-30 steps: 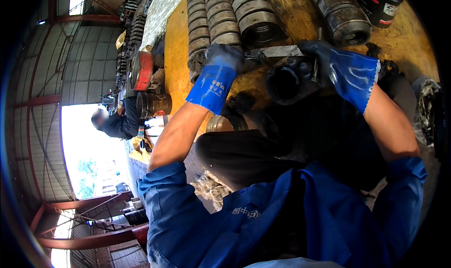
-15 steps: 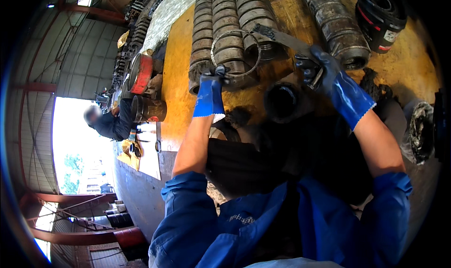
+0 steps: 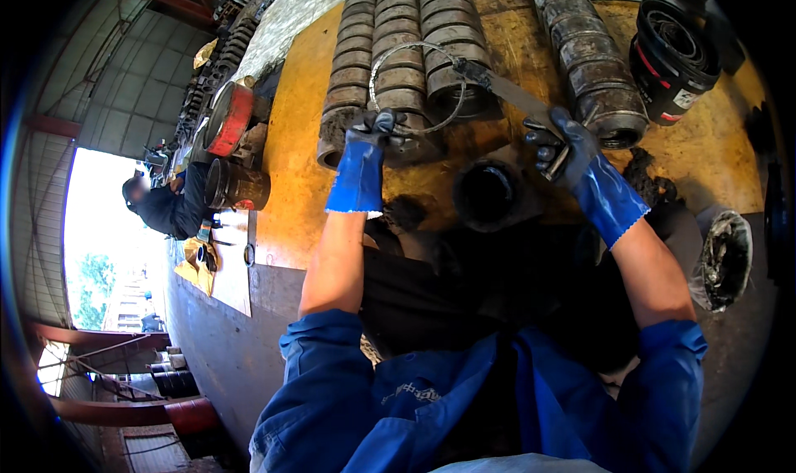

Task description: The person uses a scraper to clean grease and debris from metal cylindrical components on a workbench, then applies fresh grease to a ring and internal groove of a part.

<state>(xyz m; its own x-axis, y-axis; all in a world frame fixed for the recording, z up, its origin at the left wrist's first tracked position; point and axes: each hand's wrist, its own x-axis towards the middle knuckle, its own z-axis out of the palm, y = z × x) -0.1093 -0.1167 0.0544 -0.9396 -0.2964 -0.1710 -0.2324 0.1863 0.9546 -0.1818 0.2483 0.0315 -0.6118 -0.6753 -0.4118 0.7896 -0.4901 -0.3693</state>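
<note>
My left hand (image 3: 373, 129), in a dark-palmed glove with a blue cuff, pinches the near edge of a thin metal ring (image 3: 372, 82) and holds it up. My right hand (image 3: 572, 145), gloved the same way, is closed round the handle of a flat scraper (image 3: 516, 96). Dark, grease-like stuff (image 3: 473, 72) coats the scraper's far end, which meets or overlaps the ring's right side; contact is not certain. Behind the ring lie rows of ribbed metal cylinders (image 3: 398, 63). Below and between my hands, a dark hollow cylinder (image 3: 516, 198) turns its open end toward me.
Another ribbed row (image 3: 589, 58) lies at right, beside a black bucket (image 3: 676, 79). Nearer me is a plastic-lined container (image 3: 721, 261) with dark smears. To the left stand a rusty bucket (image 3: 240, 184) and a red-sided drum (image 3: 228, 131); a person (image 3: 176, 203) in dark clothes is beyond.
The scraper's coated end has moved down along the ring's right side. Both hands keep their holds. The whole view has shifted slightly.
</note>
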